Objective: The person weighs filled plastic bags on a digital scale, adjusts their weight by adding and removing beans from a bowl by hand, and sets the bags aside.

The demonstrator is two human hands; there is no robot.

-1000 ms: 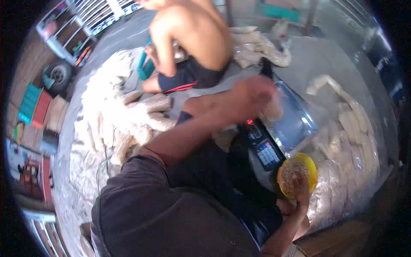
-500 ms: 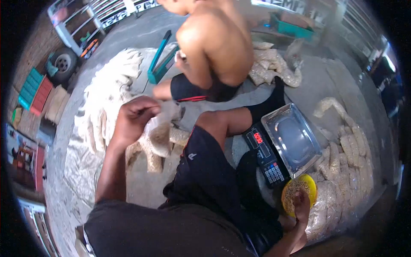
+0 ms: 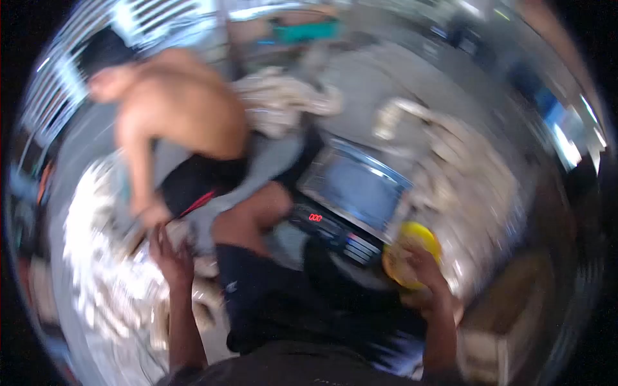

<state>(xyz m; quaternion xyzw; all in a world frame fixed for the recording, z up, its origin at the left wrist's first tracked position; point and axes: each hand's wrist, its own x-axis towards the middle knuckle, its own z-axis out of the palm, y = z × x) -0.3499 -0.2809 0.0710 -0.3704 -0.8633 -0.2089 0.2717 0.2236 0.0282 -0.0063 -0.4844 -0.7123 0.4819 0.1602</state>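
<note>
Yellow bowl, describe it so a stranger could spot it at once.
Find the scale with its wide metal tray and red digits, near the middle. By its keypad end, the yellow bowl sits under the right hand, its bright round rim unlike the pale bags beside it.

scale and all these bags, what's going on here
The right hand is down in a yellow bowl beside the scale; blur hides whether it grips anything. The left hand, spread open, is over the pile of bags, contact unclear. A co-worker bends over nearby, one arm reaching down close to that left hand.
</note>
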